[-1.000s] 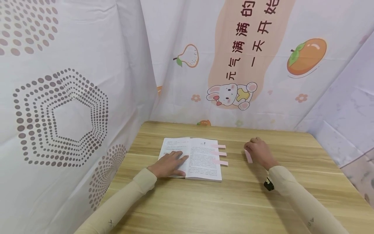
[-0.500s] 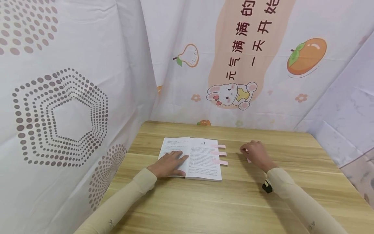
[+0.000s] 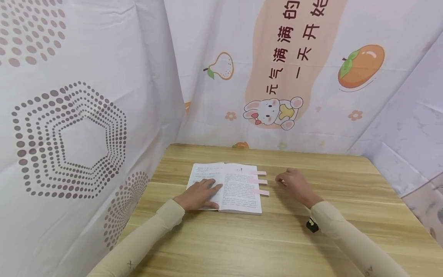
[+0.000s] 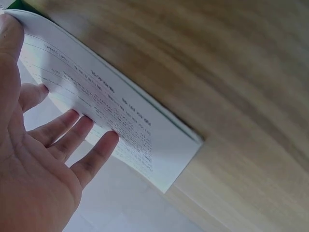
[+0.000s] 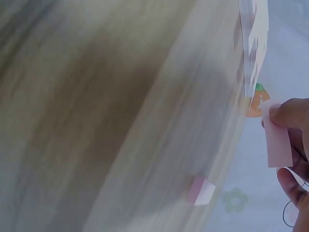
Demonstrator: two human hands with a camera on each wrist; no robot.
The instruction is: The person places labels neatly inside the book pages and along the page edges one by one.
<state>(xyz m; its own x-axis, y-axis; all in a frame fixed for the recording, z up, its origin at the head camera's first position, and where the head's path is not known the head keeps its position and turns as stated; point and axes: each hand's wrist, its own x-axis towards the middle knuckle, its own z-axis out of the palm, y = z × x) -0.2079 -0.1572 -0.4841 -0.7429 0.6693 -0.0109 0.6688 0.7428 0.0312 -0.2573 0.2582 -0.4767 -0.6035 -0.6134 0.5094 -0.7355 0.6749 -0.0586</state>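
Observation:
An open book (image 3: 240, 192) lies on the wooden table, with three pink sticky tabs (image 3: 263, 192) sticking out past the right page's edge. My left hand (image 3: 199, 195) rests spread on the left page; in the left wrist view its fingertips touch the printed paper (image 4: 159, 159). Just right of the tabs, my right hand (image 3: 295, 186) hovers above the table. Seen from the right wrist, thumb and finger pinch a loose pink sticky note (image 5: 279, 145). That note is hidden by the hand in the head view.
A small pink-and-white block, like a sticky-note pad (image 5: 200, 191), sits on the table in the right wrist view. Printed curtains (image 3: 214, 111) hang along the table's back and left. A black device (image 3: 312, 224) is at the right wrist.
My right hand has moved left toward the book's tabbed edge, and the pink strip seen under it earlier is now out of sight in the head view. My left hand has stayed on the page.

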